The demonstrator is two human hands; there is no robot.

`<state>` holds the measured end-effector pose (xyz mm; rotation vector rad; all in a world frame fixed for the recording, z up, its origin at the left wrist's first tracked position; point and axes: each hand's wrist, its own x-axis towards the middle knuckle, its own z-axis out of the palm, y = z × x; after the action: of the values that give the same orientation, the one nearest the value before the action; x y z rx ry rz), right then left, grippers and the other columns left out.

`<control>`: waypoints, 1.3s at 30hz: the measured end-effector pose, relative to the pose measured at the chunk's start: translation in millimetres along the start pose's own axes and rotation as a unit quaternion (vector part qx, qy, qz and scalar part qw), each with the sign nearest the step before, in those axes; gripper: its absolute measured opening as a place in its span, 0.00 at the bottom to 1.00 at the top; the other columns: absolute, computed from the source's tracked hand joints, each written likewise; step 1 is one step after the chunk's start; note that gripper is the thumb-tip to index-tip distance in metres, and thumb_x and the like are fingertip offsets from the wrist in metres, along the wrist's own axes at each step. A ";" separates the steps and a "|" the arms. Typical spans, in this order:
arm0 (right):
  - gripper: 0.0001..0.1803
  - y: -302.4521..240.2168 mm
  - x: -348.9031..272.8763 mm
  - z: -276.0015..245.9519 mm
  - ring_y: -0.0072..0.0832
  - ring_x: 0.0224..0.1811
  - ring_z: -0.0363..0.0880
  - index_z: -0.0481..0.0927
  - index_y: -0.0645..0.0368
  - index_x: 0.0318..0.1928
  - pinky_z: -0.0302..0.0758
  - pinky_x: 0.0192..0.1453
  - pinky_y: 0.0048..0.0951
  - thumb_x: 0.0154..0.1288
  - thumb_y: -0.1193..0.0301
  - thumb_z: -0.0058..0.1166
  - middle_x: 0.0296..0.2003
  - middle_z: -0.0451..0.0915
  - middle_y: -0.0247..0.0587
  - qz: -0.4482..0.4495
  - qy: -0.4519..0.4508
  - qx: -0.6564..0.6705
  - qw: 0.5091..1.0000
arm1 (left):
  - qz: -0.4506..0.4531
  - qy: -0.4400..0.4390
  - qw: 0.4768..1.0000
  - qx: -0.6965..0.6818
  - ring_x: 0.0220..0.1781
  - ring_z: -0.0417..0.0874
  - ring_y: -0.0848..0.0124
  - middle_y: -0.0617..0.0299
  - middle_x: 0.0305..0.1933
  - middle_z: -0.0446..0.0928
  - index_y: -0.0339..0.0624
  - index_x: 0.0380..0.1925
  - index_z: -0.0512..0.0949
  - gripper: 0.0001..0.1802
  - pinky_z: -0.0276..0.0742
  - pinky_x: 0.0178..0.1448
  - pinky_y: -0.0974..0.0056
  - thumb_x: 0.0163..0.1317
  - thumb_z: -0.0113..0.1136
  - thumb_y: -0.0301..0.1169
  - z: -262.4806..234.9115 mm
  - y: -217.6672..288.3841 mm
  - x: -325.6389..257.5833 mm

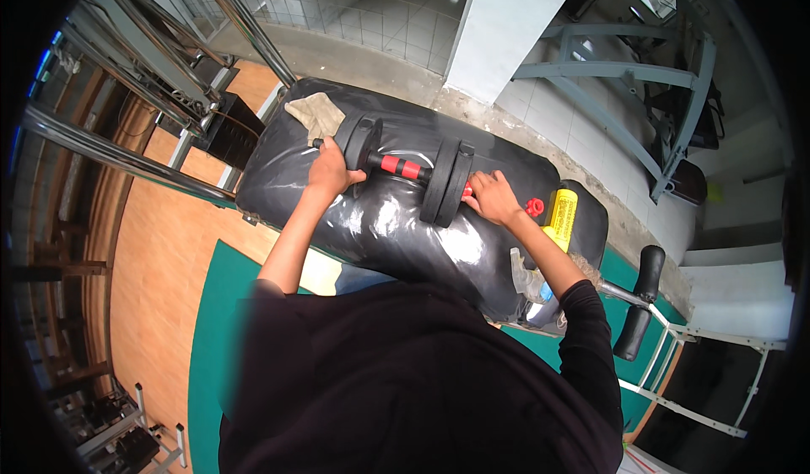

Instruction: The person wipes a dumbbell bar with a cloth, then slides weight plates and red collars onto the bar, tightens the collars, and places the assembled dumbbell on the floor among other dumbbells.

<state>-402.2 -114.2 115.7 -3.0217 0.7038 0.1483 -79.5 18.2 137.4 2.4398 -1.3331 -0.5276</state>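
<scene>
A dumbbell (405, 167) with black weight plates and a red-and-black grip lies across a black padded bench (388, 229). My left hand (329, 173) is closed around its left end, thumb against the plates (363, 145) and fingers near the bar's tip. At the other end, my right hand (495, 196) pinches a red collar nut (467, 191) beside the right plates (447, 183); its fingers cover part of the nut. Another red collar nut (534, 207) rests on the bench just right of that hand.
Beyond my left hand lies a beige cloth (316, 116). A yellow spray can or bottle (560, 215) sits near the bench's right end, with crumpled clear plastic (527, 278) nearer me. Metal gym frames (135, 158) stand left, and a roller-padded bar (641, 301) stands right.
</scene>
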 end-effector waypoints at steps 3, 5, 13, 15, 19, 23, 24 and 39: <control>0.20 3.9 1.9 -3.4 0.47 0.44 0.74 0.72 0.61 0.45 0.67 0.50 0.43 0.67 0.55 0.42 0.43 0.75 0.52 0.047 0.008 0.191 0.980 | 0.001 0.001 1.000 -0.005 0.47 0.78 0.44 0.36 0.50 0.70 0.30 0.47 0.56 0.47 0.77 0.48 0.54 0.35 0.78 0.41 0.6 0.4 0.9; 0.19 7.1 2.2 -9.8 0.52 0.43 0.73 0.72 0.60 0.45 0.68 0.49 0.45 0.68 0.56 0.40 0.40 0.76 0.54 0.051 -0.014 0.235 0.970 | 0.000 -0.001 1.000 -0.006 0.47 0.78 0.45 0.36 0.50 0.70 0.30 0.47 0.56 0.47 0.77 0.49 0.54 0.35 0.78 0.41 0.2 1.2 1.3; 0.26 9.8 10.3 -16.6 0.52 0.42 0.74 0.75 0.63 0.42 0.69 0.49 0.45 0.71 0.52 0.34 0.34 0.77 0.57 0.097 -0.099 0.291 0.947 | 0.000 0.004 1.000 -0.010 0.47 0.78 0.44 0.36 0.50 0.70 0.31 0.47 0.56 0.47 0.77 0.48 0.54 0.35 0.78 0.41 -0.5 1.1 -0.1; 0.27 12.3 11.7 -11.2 0.48 0.36 0.76 0.76 0.63 0.41 0.70 0.47 0.43 0.71 0.51 0.33 0.27 0.76 0.54 0.111 -0.119 0.332 0.929 | 0.004 0.006 1.000 -0.007 0.47 0.78 0.44 0.35 0.50 0.70 0.31 0.47 0.56 0.47 0.77 0.48 0.54 0.35 0.78 0.41 0.2 0.4 0.6; 0.29 18.4 16.7 4.1 0.24 0.19 0.66 0.73 0.63 0.32 0.70 0.32 0.27 0.73 0.49 0.29 0.15 0.67 0.33 0.135 -0.169 0.440 0.871 | -0.003 0.010 1.000 -0.004 0.47 0.78 0.44 0.35 0.50 0.70 0.30 0.47 0.56 0.47 0.77 0.48 0.54 0.35 0.78 0.41 0.7 0.4 -0.4; 0.36 29.9 18.4 17.7 0.18 0.14 0.59 0.75 0.63 0.34 0.70 0.32 0.24 0.71 0.43 0.24 0.14 0.63 0.27 0.149 -0.274 0.612 0.726 | -0.010 0.014 1.000 -0.004 0.46 0.78 0.44 0.34 0.50 0.69 0.30 0.47 0.56 0.47 0.77 0.48 0.54 0.35 0.78 0.41 -1.0 3.0 -5.9; 0.39 34.3 18.5 19.7 0.17 0.14 0.57 0.77 0.65 0.38 0.71 0.33 0.23 0.70 0.41 0.23 0.14 0.62 0.26 0.141 -0.311 0.656 0.673 | -0.011 0.012 1.000 -0.013 0.47 0.77 0.42 0.32 0.50 0.69 0.28 0.48 0.55 0.48 0.77 0.49 0.53 0.35 0.78 0.40 -1.2 3.9 -7.6; 0.38 -21.8 -21.3 0.6 0.35 0.43 0.75 0.68 0.65 0.55 0.61 0.57 0.40 0.61 0.43 0.44 0.43 0.74 0.46 0.013 0.038 -0.014 0.999 | -0.002 0.023 1.000 -0.006 0.46 0.78 0.42 0.34 0.50 0.69 0.32 0.47 0.55 0.46 0.77 0.47 0.52 0.36 0.78 0.41 3.2 -2.2 -18.9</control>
<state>-411.6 -85.3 117.6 -3.0609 0.7524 0.0434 -88.8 35.1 136.8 2.4297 -1.3043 -0.4758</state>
